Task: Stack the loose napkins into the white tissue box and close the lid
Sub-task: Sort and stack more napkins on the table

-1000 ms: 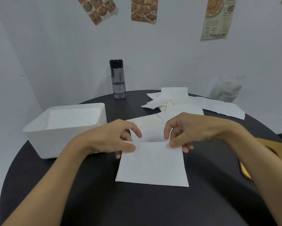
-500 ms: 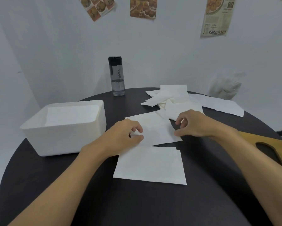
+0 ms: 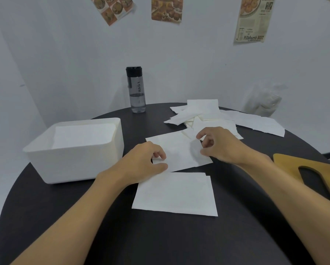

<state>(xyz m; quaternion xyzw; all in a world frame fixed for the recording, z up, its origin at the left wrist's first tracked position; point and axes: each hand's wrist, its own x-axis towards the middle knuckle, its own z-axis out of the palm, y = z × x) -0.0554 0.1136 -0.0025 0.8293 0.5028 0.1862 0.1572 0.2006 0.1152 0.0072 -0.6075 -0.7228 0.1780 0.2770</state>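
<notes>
A white tissue box (image 3: pixel 74 165) stands open at the left of the round table, with napkins stacked inside (image 3: pixel 84 134). A flat napkin (image 3: pixel 175 194) lies near me. Just beyond it lies another napkin (image 3: pixel 177 150); my left hand (image 3: pixel 145 161) pinches its left edge and my right hand (image 3: pixel 219 144) pinches its right edge with curled fingers. A pile of loose napkins (image 3: pixel 204 115) is spread at the far right. The wooden lid (image 3: pixel 286 161) with a slot lies at the table's right edge.
A grey water bottle (image 3: pixel 136 88) with a black cap stands at the back of the dark table (image 3: pixel 160 241). A clear plastic bag (image 3: pixel 263 100) sits against the wall behind the pile. White walls close in on the left and behind.
Both hands let go of the near napkin, which now lies flat, and moved away from me to the napkin beyond it, taking hold of its two side edges.
</notes>
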